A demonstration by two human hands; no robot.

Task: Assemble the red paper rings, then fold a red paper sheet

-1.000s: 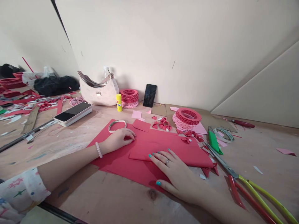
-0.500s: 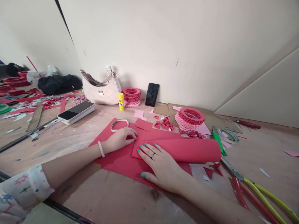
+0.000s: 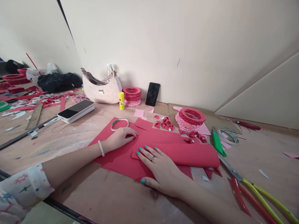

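Wooden bench [image 3: 268, 149] carries your red paper sheet [image 3: 116, 158] near its front edge, one end curled into a roll [image 3: 193, 155]. Your left hand [image 3: 120, 138] and right hand [image 3: 161, 168] lie open and flat on it. At the back edge, a pale pink handbag [image 3: 100, 90] hides its contents.

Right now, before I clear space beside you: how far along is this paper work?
Done: stacked paper rings and small folded red pieces. In hand: the left hand pins a red sheet while the right hand presses its curled fold. Left: that sheet looks uncut, and the scissors lie to its right.
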